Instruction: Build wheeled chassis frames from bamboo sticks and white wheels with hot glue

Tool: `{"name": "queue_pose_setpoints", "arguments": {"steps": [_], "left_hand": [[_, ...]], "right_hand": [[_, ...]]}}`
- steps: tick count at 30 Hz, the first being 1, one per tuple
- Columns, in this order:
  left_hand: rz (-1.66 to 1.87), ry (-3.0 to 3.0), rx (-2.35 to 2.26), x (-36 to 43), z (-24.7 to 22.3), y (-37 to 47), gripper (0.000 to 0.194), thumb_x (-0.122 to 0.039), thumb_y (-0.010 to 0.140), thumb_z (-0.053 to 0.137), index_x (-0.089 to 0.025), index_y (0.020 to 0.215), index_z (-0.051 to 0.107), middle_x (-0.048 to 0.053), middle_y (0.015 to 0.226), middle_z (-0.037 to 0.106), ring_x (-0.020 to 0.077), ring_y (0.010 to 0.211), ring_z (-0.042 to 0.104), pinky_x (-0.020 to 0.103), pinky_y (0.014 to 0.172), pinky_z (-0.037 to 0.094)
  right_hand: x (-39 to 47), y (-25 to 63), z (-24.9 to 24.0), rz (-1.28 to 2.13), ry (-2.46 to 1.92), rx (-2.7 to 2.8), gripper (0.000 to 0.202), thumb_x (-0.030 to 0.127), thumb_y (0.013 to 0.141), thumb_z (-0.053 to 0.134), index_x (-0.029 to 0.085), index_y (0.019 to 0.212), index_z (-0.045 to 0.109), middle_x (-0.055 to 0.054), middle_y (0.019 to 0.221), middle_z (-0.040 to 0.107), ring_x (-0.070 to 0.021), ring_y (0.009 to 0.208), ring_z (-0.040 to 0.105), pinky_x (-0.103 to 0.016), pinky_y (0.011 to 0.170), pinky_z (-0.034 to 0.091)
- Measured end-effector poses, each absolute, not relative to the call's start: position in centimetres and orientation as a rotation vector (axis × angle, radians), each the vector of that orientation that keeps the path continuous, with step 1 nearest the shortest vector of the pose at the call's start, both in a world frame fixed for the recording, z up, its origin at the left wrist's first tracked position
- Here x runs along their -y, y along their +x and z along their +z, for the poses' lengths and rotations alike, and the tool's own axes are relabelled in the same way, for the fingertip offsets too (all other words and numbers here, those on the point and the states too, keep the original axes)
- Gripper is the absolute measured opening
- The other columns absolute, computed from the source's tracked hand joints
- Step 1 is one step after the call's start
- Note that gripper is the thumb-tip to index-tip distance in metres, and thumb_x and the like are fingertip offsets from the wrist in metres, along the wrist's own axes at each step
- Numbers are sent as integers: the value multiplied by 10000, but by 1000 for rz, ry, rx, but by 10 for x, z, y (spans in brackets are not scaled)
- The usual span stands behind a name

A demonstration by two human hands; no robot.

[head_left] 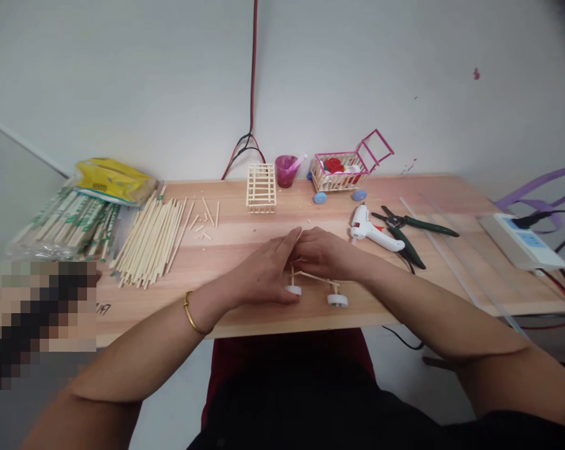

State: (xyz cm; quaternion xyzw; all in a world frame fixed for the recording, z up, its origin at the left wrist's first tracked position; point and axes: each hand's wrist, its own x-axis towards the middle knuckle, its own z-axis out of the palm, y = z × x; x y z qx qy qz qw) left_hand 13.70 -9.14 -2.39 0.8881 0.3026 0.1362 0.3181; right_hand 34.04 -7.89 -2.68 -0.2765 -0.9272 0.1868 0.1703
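Near the front edge of the table, a small frame of thin wooden sticks [316, 277] stands on white wheels [337, 300]. My left hand [270, 269] grips its left side, the thumb down against one wheel. Over the far side of the frame bends my right hand [327, 253], its fingers curled and closed on the sticks. Both hands hide much of the frame, and their fingertips meet at the back. A white glue gun [374, 230] lies to the right of my right hand, close to green-handled cutting pliers [407, 234].
Loose wooden sticks [151, 240] lie left, beside packaged chopsticks [62, 222] and a yellow packet [116, 180]. At the back stand a stick crate [260, 187], a purple cup [286, 172] and a stick cart with blue wheels [341, 172]. A white power strip [521, 240] sits far right.
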Motion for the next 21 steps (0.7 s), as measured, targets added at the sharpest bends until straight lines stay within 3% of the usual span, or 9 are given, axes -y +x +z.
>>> {"name": "queue_pose_setpoints", "arguments": {"steps": [10, 21], "left_hand": [[331, 2364, -767, 92, -18, 137, 1170, -300, 585, 749, -137, 1485, 19, 228, 1452, 336, 368, 1318, 355, 537, 1069, 325], [290, 2434, -680, 91, -11, 133, 1114, -281, 590, 729, -121, 1485, 87, 214, 1439, 364, 342, 1291, 392, 480, 1050, 360]], "right_hand": [[83, 339, -24, 568, -779, 2589, 162, 187, 833, 580, 203, 949, 693, -69, 995, 703, -202, 968, 615, -349, 842, 479], [89, 334, -20, 560, -813, 2572, 171, 252, 861, 565, 201, 929, 714, -77, 959, 711, -201, 930, 632, -340, 828, 486]]}}
